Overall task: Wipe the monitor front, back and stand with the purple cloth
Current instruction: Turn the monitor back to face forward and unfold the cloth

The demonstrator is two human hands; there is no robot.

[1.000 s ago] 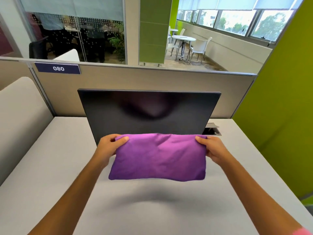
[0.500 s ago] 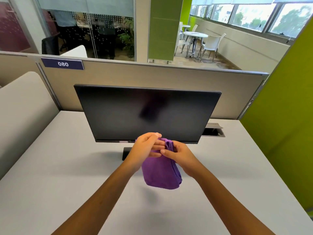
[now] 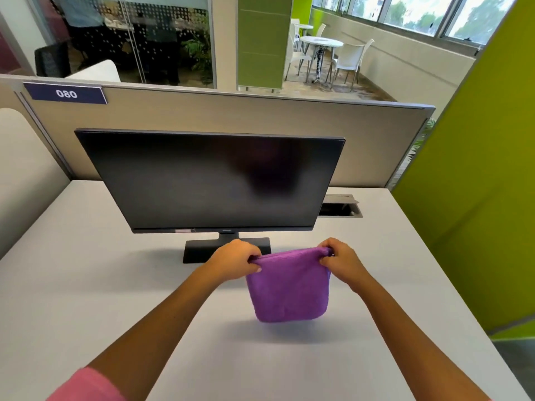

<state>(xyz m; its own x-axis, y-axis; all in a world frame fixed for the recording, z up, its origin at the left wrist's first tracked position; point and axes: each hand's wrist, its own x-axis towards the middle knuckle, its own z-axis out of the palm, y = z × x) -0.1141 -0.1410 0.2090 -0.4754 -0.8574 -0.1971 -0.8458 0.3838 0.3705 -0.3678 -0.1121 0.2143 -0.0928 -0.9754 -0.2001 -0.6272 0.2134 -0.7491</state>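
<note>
The left hand [image 3: 236, 260] and right hand [image 3: 341, 260] each pinched a top corner of the folded purple cloth [image 3: 289, 287], which hung clear above the desk [image 3: 86, 285]; the monitor [image 3: 211, 180] stood just beyond, screen facing, its stand [image 3: 199, 250] nearer the left hand.

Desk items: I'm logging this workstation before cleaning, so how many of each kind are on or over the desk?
Monitor on its stand: 1
Purple cloth, folded, held over the desk by the left hand and right hand: 1
Cable hatch in the desk: 1
Total: 3
</note>
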